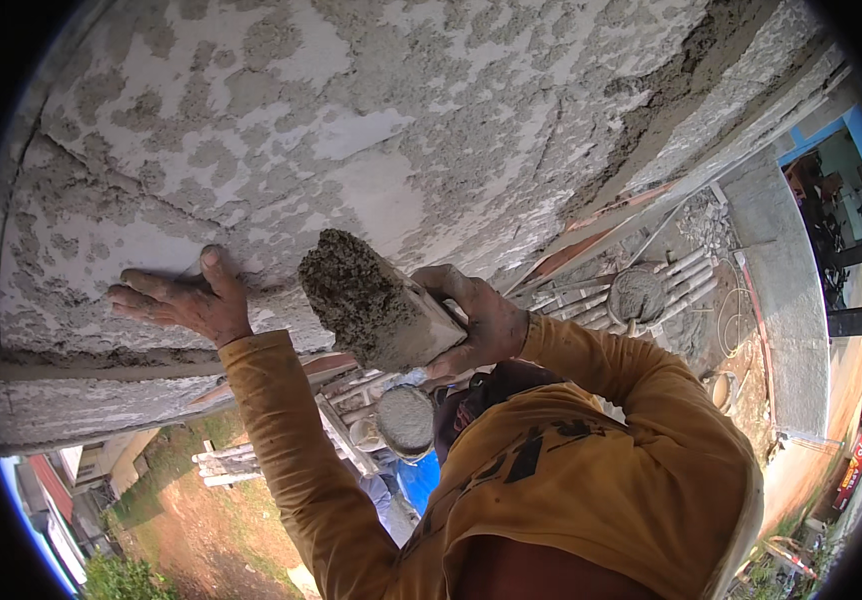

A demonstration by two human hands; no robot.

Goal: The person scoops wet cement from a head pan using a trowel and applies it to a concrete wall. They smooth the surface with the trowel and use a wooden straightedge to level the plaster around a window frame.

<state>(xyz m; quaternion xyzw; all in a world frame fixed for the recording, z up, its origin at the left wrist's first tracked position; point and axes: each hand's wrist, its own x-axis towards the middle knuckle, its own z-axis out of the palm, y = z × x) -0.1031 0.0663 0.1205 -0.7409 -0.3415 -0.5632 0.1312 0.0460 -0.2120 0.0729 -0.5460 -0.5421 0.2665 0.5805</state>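
Observation:
My right hand is closed round the back of a plastering float, whose front carries a thick heap of wet grey mortar. The float is tilted and close to the wall; whether it touches is hard to tell. To the left, my left hand lies with spread fingers against the rough wall and holds nothing. Patchy mortar splatter covers the wall's pale surface, and a thicker mortar band runs along its upper right. Both hands look dusted with grey.
Below are a round bucket of mortar, a second mortar container beside bamboo poles, and a blue object. A dark cloth or cap is near my chest. Far beneath lies grassy, earthy ground.

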